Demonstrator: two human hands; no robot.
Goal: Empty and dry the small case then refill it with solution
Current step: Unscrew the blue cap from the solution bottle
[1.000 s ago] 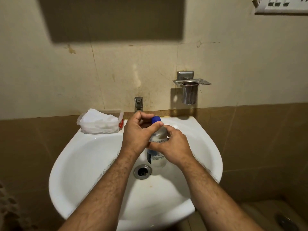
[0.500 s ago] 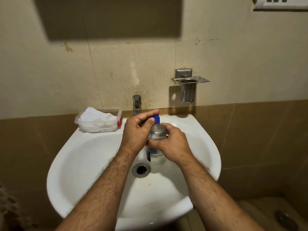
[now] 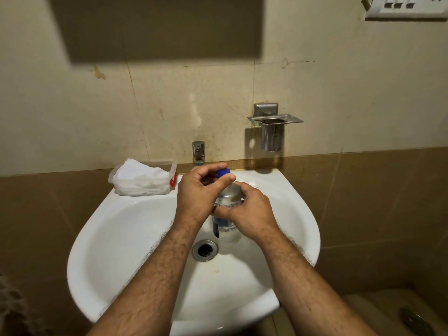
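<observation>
I hold the solution bottle (image 3: 228,209) upright over the sink (image 3: 116,238), right hand (image 3: 252,212) wrapped round it, left hand (image 3: 201,192) pinching its blue cap (image 3: 223,172); I cannot see the small case, so refilling seems pending.

A bathroom, plainly domestic. White wall-hung basin (image 3: 116,241) with steel drain (image 3: 205,250) and a single chrome tap (image 3: 198,153) at its back edge. Beige tiles (image 3: 72,117) above, stained and scuffed; brown tile band (image 3: 375,190) below. Steel tumbler holder (image 3: 272,132) fixed to the wall right of the tap. Clear tub of white tissues (image 3: 143,179) sitting on the basin's left shoulder. White switch plate (image 3: 407,7) at top right. Floor drain (image 3: 415,322) at bottom right, beside the basin.
</observation>
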